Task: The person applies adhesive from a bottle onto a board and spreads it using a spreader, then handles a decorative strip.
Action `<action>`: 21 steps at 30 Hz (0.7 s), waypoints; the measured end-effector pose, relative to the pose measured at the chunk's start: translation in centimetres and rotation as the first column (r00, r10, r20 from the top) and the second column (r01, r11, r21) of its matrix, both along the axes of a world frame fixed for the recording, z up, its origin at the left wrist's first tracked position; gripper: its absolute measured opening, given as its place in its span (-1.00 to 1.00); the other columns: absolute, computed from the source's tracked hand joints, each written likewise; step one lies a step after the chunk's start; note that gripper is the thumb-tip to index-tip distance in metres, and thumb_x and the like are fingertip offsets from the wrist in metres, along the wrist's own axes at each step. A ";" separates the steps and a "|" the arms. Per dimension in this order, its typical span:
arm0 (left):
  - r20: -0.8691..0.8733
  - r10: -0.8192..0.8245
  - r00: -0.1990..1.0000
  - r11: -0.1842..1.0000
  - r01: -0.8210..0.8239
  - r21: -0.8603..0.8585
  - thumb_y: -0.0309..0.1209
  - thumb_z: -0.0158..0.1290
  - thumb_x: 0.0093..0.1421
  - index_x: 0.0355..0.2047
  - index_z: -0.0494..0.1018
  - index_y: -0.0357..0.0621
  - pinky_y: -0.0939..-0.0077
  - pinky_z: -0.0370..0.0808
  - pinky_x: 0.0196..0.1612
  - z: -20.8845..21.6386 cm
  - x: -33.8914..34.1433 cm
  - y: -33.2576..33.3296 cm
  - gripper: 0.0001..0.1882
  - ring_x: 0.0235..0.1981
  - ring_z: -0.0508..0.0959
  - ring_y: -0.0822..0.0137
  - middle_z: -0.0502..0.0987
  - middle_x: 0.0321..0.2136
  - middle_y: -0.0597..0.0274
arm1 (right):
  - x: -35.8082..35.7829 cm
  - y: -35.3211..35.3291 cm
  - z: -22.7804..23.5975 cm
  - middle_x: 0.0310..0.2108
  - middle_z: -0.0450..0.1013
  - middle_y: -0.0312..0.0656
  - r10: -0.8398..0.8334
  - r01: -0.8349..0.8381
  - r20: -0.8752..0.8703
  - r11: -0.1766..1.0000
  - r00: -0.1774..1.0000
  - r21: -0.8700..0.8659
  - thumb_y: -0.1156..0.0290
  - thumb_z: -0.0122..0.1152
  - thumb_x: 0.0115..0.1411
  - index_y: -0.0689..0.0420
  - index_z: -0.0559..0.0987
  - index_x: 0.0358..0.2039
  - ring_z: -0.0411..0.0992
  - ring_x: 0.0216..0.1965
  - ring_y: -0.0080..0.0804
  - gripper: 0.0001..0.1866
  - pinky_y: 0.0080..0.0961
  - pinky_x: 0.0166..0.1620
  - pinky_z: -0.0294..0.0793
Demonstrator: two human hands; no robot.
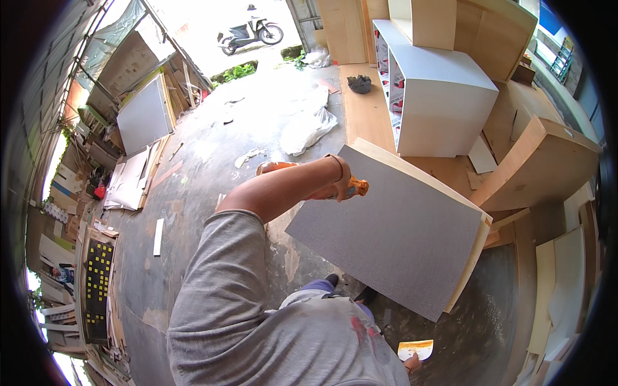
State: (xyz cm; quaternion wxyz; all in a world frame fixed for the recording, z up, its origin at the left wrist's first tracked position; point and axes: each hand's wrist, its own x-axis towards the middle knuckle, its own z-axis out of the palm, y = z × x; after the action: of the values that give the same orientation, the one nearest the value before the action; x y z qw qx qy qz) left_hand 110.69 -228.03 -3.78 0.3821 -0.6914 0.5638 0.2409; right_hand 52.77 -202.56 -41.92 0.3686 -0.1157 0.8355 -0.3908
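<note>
My left arm reaches forward and bends to the right, with my left hand (340, 177) closed round a bottle of orange-brown stuff. The bottle (358, 188) lies tilted on its side, its orange-smeared neck pointing right above a grey panel (393, 231). My forearm hides the bottle's middle; its other end shows to the left of the forearm. The panel rests on a pale wooden board (473, 260), which shows along its far and right edges. Low at the right, my right hand (412, 361) grips a flat white spreader (416, 350) smeared with orange, apart from the panel.
A white open-fronted cabinet (444, 96) stands beyond the panel, near a dark crumpled item (359, 84). Wooden panels (541, 167) stand at the right. Clear plastic sheeting (308, 128) and a white strip (158, 237) lie on the floor. A scooter (250, 32) is parked outside.
</note>
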 end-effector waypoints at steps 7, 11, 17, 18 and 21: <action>0.062 -0.082 0.995 0.994 0.077 0.078 -0.01 0.27 -0.24 -0.24 0.57 0.09 0.29 0.47 -0.24 -0.5 -0.6 -4.2 -0.49 -0.24 0.56 0.25 0.57 -0.29 0.23 | -0.7 -0.3 -4.4 -0.27 0.46 0.12 0.013 0.001 0.115 0.992 0.993 -0.123 0.49 0.12 -0.13 0.48 0.45 -0.18 0.50 -0.35 -0.08 -0.55 -0.20 -0.29 0.55; 0.141 -0.175 0.974 0.981 0.160 0.114 0.00 0.31 -0.29 -0.29 0.59 0.16 0.35 0.46 -0.26 -3.8 1.3 -6.1 -0.50 -0.25 0.56 0.29 0.57 -0.32 0.26 | 3.2 0.3 1.6 -0.23 0.47 0.11 0.049 -0.048 -0.050 0.999 0.998 0.006 0.56 0.09 -0.07 0.43 0.41 -0.08 0.50 -0.27 -0.12 -0.54 -0.28 -0.20 0.49; 0.204 -0.240 0.949 0.968 0.218 0.122 0.00 0.29 -0.29 -0.27 0.59 0.11 0.34 0.48 -0.26 -4.0 -1.6 -9.5 -0.48 -0.25 0.57 0.29 0.57 -0.30 0.24 | 0.4 4.5 -1.7 -0.18 0.45 0.10 -0.027 0.027 -0.012 0.999 1.000 0.031 0.59 0.05 -0.04 0.40 0.38 -0.03 0.49 -0.24 -0.09 -0.52 -0.28 -0.20 0.50; 0.223 -0.251 0.942 0.965 0.225 0.133 0.00 0.29 -0.30 -0.27 0.59 0.11 0.34 0.48 -0.26 -3.7 -2.5 -9.7 -0.47 -0.25 0.57 0.29 0.57 -0.29 0.24 | 0.1 5.1 -1.7 -0.18 0.45 0.10 -0.047 0.047 0.010 0.999 0.999 0.017 0.58 0.05 -0.04 0.40 0.37 -0.03 0.49 -0.24 -0.08 -0.52 -0.28 -0.20 0.50; 0.129 -0.290 0.948 0.957 0.286 0.048 0.01 0.26 -0.28 -0.25 0.57 -0.03 0.39 0.45 -0.22 -1.9 -5.0 -10.6 -0.42 -0.24 0.55 0.27 0.56 -0.31 0.18 | 0.0 6.0 -2.0 -0.17 0.45 0.11 -0.098 0.098 0.036 0.995 0.995 0.002 0.58 0.05 -0.04 0.41 0.37 -0.03 0.49 -0.24 -0.07 -0.52 -0.27 -0.20 0.50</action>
State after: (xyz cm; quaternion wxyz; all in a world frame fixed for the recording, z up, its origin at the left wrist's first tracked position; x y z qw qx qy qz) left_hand 105.71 -238.61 -5.72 0.4601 -0.6108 0.6281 0.1435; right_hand 52.81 -196.58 -43.95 0.3640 -0.0673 0.8335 -0.4103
